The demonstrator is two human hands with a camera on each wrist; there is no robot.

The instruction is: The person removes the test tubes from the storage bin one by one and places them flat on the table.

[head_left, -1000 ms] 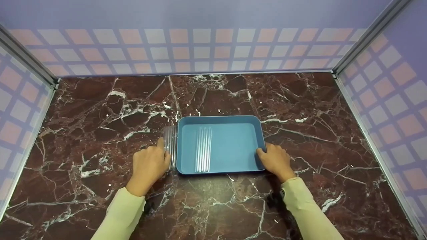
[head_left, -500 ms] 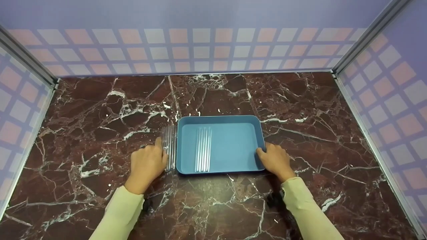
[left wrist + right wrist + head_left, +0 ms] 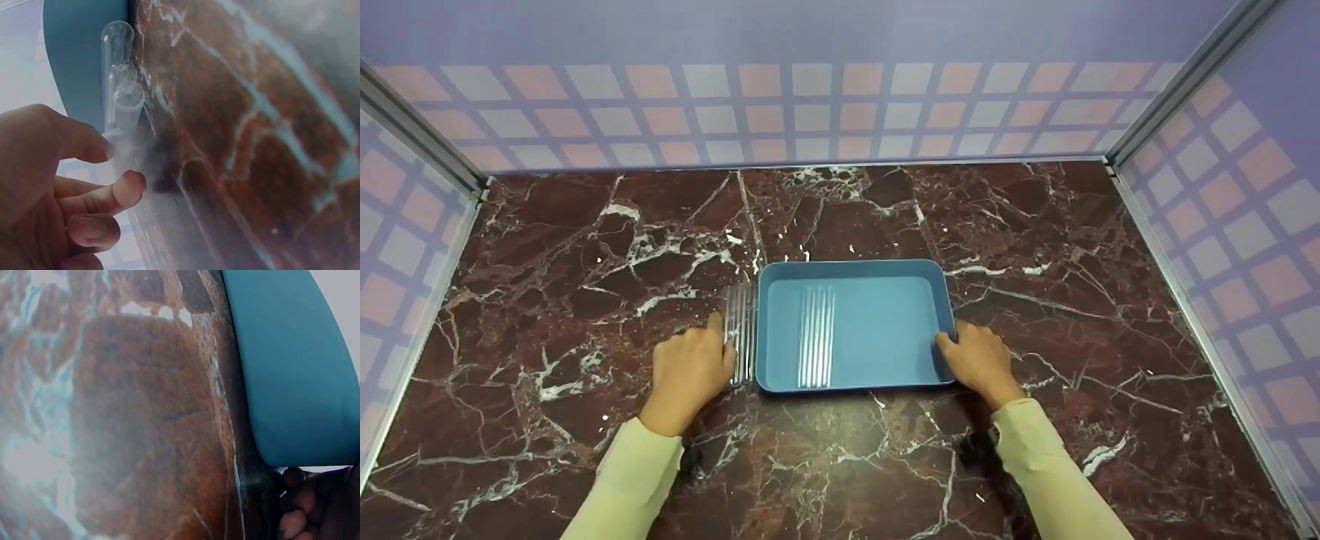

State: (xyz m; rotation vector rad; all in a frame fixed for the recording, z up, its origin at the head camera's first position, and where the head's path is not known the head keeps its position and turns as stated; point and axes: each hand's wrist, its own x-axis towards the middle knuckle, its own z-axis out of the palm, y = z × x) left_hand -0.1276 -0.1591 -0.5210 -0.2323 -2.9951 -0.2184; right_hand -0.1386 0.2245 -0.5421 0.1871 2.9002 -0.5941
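A blue tray (image 3: 885, 330) stands in the middle of the counter. Several clear test tubes (image 3: 817, 337) lie side by side in its left half. Outside, along the tray's left wall, lie more clear tubes (image 3: 744, 337); the left wrist view shows their rounded ends (image 3: 128, 94). My left hand (image 3: 690, 367) is beside these outer tubes, thumb and fingers apart, the thumb by the nearest tube; whether it touches is unclear. At the near right corner, my right hand (image 3: 979, 360) grips the tray wall, thumb inside. Its other fingers are mostly hidden behind the tray wall.
The dark red marble counter (image 3: 840, 465) has white veins. A checkered panel (image 3: 817, 112) closes the back, and similar panels (image 3: 1222, 172) stand at the left and right sides.
My left hand has shifted slightly left, away from the tray, and the outer tubes now show more spread. The right hand and the tray have stayed in place.
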